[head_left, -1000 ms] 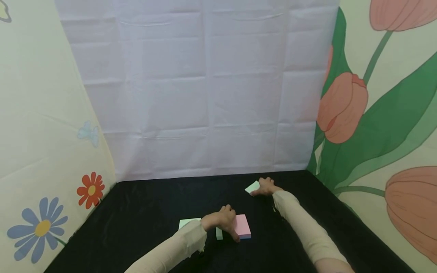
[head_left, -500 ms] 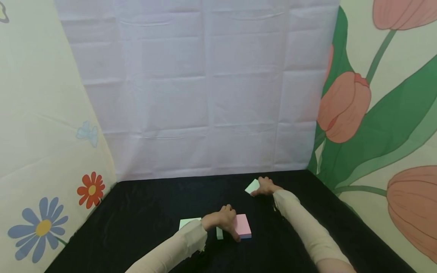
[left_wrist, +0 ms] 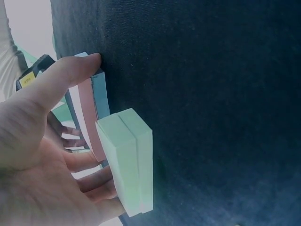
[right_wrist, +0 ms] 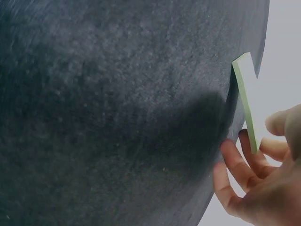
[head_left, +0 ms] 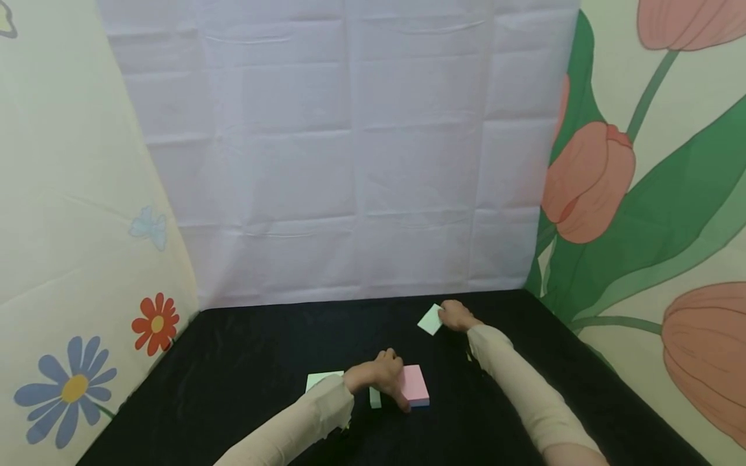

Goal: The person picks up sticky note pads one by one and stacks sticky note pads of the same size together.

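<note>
My left hand (head_left: pixel 379 377) grips a stack of square sticky-note pads, pink (head_left: pixel 415 383) on top and blue (left_wrist: pixel 99 92) below, with the thumb along its near side. Left of it are pale green pads (head_left: pixel 323 378), partly hidden by my wrist and sleeve. In the left wrist view a two-layer green stack (left_wrist: pixel 127 162) stands beside my fingers. Farther back, my right hand (head_left: pixel 458 316) is at the right corner of another pale green pad (head_left: pixel 430 320), its fingers loosely bent in the right wrist view. That pad (right_wrist: pixel 247 94) shows a thin side there.
Black cloth covers the table (head_left: pixel 262 349). A white creased sheet (head_left: pixel 350 162) hangs at the back edge. Flower-printed cloths rise at the left (head_left: pixel 70 226) and right (head_left: pixel 670 213). A black device with a yellow label (left_wrist: pixel 28 79) appears in the left wrist view.
My right thumb has drawn away from the far green pad's near corner, which now shows fully. That pad has turned slightly. My left hand stays in place on the pink and blue stack.
</note>
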`<state>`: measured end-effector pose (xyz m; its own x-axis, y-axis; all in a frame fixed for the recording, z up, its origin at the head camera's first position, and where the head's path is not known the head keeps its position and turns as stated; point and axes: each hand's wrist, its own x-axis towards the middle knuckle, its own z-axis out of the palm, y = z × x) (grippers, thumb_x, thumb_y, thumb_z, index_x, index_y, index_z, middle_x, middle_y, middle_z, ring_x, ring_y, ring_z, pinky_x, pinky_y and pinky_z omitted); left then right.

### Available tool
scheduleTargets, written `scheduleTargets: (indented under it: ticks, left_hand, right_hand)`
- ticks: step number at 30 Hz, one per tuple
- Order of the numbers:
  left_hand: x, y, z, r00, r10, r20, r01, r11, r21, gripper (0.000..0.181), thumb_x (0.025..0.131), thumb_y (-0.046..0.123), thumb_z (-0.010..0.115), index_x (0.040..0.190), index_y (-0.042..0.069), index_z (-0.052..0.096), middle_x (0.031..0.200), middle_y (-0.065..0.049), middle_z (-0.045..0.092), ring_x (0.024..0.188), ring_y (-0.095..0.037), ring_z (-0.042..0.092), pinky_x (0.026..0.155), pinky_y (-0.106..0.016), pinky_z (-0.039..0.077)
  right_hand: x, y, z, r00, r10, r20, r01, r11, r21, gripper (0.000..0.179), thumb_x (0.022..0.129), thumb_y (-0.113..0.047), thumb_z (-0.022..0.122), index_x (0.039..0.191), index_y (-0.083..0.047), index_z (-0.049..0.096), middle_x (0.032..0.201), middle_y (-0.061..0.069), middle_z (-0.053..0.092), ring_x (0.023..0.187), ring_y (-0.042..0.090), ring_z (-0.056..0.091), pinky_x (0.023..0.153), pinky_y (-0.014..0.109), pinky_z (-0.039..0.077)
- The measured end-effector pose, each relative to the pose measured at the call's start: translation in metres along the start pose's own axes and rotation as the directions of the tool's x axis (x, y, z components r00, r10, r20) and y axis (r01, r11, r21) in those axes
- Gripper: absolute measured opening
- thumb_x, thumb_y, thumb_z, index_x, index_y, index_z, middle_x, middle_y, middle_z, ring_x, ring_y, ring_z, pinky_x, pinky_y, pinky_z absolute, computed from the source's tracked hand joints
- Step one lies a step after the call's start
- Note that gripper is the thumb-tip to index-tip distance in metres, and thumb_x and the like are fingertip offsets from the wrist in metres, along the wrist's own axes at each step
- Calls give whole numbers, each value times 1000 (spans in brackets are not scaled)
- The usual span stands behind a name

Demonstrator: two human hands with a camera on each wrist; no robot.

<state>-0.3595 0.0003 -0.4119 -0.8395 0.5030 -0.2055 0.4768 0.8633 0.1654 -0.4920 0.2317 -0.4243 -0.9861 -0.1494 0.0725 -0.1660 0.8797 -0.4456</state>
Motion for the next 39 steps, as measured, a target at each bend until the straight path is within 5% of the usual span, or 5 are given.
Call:
scheduleTargets:
  ticks: [17,29,39]
  left_hand:
    - [1,2,1,1000,-8,-4,8,1000,-11,75,71,40,89,128,5,55,114,-4,45,102,-16,41,87,-29,44]
    - [0,4,0,1000,-7,4,7,1000,0,75,72,42,88,129,5,55,114,-4,45,99,-16,40,85,-30,43]
    - [1,3,2,1000,-7,-12,7,1000,-12,71,71,39,89,125,6,57,111,-3,45,98,-16,41,83,-29,43]
  right_hand:
    - [-5,-8,0,983,-69,-171,80,995,58,25,95,-4,48,102,10,67,92,18,66,78,28,59,75,47,50]
    - [-7,-11,2,982,-32,-186,52,993,108,27,98,-3,44,107,11,65,97,19,66,83,28,60,77,47,50]
    - [-9,-12,3,979,-33,-202,68,983,171,26,97,-1,44,107,11,66,91,17,65,66,21,62,63,37,52]
